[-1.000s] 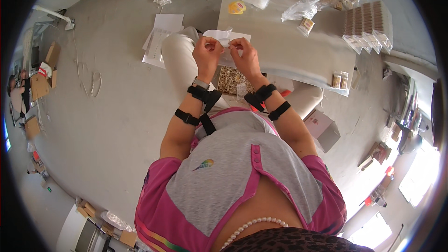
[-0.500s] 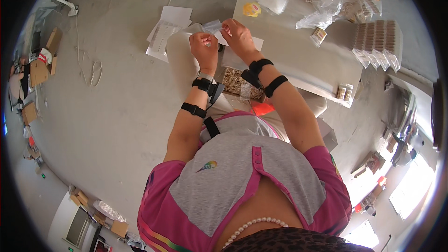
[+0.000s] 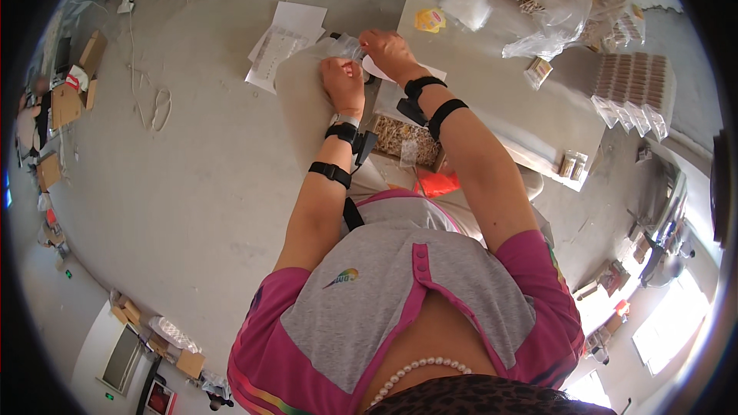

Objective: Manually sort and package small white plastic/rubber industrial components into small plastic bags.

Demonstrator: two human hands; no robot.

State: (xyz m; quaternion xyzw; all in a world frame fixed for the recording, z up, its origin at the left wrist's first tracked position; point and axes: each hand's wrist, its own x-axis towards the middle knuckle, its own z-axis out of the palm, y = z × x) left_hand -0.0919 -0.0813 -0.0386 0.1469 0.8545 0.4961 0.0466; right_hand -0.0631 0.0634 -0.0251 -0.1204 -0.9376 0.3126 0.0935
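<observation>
A small clear plastic bag (image 3: 347, 48) is between my two hands, over the near left corner of the table. My left hand (image 3: 343, 81) has its fingers curled in a pinch at the bag's lower edge. Opposite it, my right hand (image 3: 386, 54) pinches the bag's right side, its fingertips partly hidden. Below the hands, by my lap, stands an open box (image 3: 403, 141) full of small pale wooden-looking pieces, with a little clear packet lying over its edge. White sheets of paper (image 3: 388, 96) lie by my right wrist.
On the table (image 3: 477, 84) are yellow cards (image 3: 430, 20), clear plastic wrapping (image 3: 538, 34), a small filled packet (image 3: 538, 71) and rows of brown-filled packs (image 3: 632, 81). Left of my knee, white sheets (image 3: 300, 19) lie low down. A red bag (image 3: 438, 182) is by my lap.
My right hand has shifted slightly left and down over the bag, and my left hand has turned a little. The whole view has moved slightly.
</observation>
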